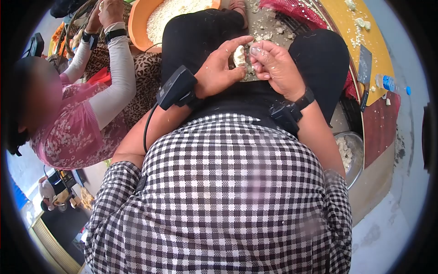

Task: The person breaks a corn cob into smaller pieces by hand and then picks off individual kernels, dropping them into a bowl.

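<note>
Above my lap, my left hand (219, 68) holds a pale, curved, crumbly chunk (239, 56) between its thumb and fingers. Its index finger stretches out past the top of the chunk. Close by on the right, my right hand (277, 67) has its fingers curled in, thumb pressed against the index finger. Whatever lies in that pinch, if anything, is too small to name. White bits stick to the fingers. Beneath both hands, more pale crumbs (267, 36) are scattered between my knees.
An orange basin (137, 28) of white crumbs stands ahead on the left, beside a person in a pink top (73, 123) with raised hands. To the right, a yellow board (379, 52) bears a cleaver (364, 64) and a bottle (388, 83). A metal bowl (359, 157) holds white chunks.
</note>
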`<state>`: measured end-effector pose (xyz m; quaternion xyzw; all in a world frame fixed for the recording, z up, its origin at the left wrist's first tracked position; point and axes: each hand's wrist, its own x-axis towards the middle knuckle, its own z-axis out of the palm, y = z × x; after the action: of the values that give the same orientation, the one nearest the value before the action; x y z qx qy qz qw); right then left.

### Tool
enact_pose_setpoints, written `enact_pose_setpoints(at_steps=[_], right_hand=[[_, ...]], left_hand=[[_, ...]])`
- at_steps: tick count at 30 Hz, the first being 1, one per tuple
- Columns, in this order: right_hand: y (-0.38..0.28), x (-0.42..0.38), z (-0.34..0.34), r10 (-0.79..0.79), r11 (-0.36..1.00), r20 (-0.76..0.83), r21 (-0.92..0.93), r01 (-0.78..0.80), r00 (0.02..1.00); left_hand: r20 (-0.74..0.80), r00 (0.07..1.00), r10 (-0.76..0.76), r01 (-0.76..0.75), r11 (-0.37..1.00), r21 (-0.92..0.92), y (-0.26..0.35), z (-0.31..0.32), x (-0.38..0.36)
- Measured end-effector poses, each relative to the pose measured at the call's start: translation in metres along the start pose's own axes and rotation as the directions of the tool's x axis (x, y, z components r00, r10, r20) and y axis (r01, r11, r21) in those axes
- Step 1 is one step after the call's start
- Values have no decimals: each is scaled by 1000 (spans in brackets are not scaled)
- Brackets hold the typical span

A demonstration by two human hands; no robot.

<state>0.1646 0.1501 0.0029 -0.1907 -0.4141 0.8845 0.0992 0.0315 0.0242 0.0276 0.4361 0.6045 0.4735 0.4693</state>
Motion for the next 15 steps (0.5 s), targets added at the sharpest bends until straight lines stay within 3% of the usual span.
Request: enact_pose_setpoints(at_steps=[2, 5, 8, 10, 15], right_hand=[[0, 1, 1, -35, 996, 4, -80, 35, 999], [-1, -1, 3, -68, 977, 4, -204, 68, 998], [-2, -2, 3, -61, 974, -28, -220, 54, 998], [-1, -1, 0, -42, 988, -19, -148, 38, 999], [-2, -1, -1, -92, 967, -83, -244, 69, 992]], left_hand=[[-19, 993, 113, -103, 951, 292, -2, 1, 1], [-28, 996, 80, -59, 888, 456, 14, 4, 1], [-155, 986, -55, 88, 972, 217, 12, 6, 2], [-164, 985, -61, 90, 980, 178, 6, 3, 1], [-169, 980, -104, 124, 986, 109, 5, 2, 3]])
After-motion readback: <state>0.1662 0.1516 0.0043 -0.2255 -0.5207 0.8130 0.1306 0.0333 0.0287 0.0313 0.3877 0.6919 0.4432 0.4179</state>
